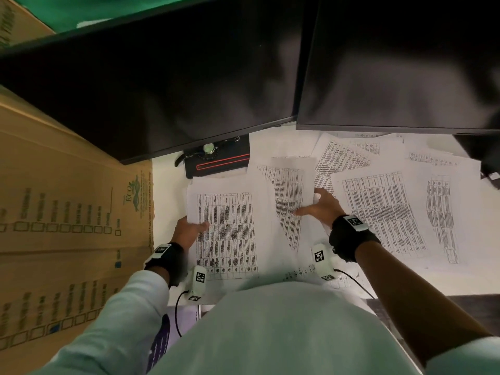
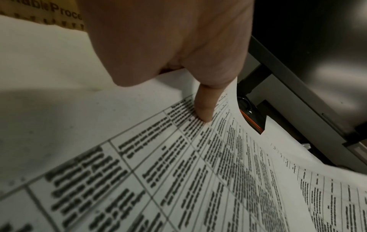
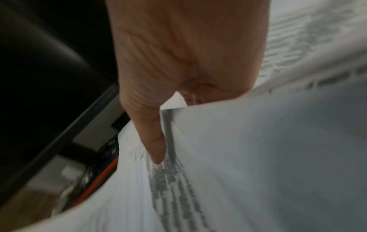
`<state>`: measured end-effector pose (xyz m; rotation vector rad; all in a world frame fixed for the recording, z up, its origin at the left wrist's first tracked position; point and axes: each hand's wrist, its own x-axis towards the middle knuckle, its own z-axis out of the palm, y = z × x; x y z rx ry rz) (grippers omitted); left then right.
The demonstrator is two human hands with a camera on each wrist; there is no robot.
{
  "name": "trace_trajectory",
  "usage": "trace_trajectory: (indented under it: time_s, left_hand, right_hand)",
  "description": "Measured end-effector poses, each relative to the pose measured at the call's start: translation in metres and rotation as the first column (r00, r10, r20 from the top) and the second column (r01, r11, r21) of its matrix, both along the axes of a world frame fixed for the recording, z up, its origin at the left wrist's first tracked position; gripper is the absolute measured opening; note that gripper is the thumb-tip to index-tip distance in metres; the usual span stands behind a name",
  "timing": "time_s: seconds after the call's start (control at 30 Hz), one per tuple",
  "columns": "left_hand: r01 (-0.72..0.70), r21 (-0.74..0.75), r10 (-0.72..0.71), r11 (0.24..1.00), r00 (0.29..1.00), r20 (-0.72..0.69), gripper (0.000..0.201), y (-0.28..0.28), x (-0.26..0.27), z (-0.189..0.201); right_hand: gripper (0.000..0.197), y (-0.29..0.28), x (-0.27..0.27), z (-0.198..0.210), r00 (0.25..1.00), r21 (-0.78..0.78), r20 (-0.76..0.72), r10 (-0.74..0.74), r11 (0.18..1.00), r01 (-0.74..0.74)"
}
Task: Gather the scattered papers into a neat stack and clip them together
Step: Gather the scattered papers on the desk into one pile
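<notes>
Printed table sheets lie scattered over a white desk (image 1: pixel 167 201). My left hand (image 1: pixel 189 228) grips the left edge of a sheet bundle (image 1: pixel 230 234), thumb on top. The left wrist view shows that thumb (image 2: pixel 205 108) pressing on the printed sheet (image 2: pixel 178 172), with the other fingers hidden beneath. My right hand (image 1: pixel 320 205) pinches the right side of overlapping sheets (image 1: pixel 286 190), thumb on top. In the blurred right wrist view the thumb (image 3: pixel 155 144) lies on one sheet and a lifted sheet (image 3: pixel 278 157) curves beside it. More loose sheets (image 1: pixel 384 209) spread to the right.
Two dark monitors (image 1: pixel 162 90) (image 1: pixel 400 63) overhang the back of the desk. Cardboard boxes (image 1: pixel 67 212) stand against the left side. A black device with a red stripe (image 1: pixel 219 165) carries a wristwatch (image 1: pixel 209 148) behind the bundle. Further sheets (image 1: pixel 441 212) reach the far right.
</notes>
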<state>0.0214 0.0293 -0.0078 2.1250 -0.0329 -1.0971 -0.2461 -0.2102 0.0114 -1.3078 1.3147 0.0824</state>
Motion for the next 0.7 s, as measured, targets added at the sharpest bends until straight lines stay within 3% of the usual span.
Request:
trace_trajectory:
  time_s: [0.07,0.13,0.4,0.5,0.7]
  left_hand:
    - [-0.013,-0.009,0.013,1.000,1.000,-0.014,0.059,0.001,0.000,-0.003]
    - [-0.025,-0.021,0.025,0.999,0.999,-0.025,0.057,0.001,-0.001,-0.004]
    - [-0.092,-0.071,0.090,0.993,0.995,-0.032,0.044,0.007,-0.003,0.004]
    - [-0.117,-0.097,0.112,0.988,0.992,-0.055,0.045,0.005,-0.005,0.004]
    - [-0.098,-0.087,0.092,0.991,0.993,-0.078,0.051,-0.008,-0.012,0.001]
  right_hand:
    - [0.105,0.007,0.003,0.012,0.982,-0.101,-0.144,0.119,0.986,-0.135]
    - [0.096,0.013,0.004,0.016,0.963,-0.133,-0.198,0.182,0.969,-0.211]
    - [0.071,0.002,-0.002,0.043,0.965,-0.351,-0.180,0.188,0.905,-0.242]
    - [0.054,-0.027,-0.018,0.083,0.973,-0.437,-0.121,0.197,0.869,-0.230]
    - [0.046,-0.084,-0.070,0.166,0.977,-0.436,0.141,0.160,0.896,-0.084]
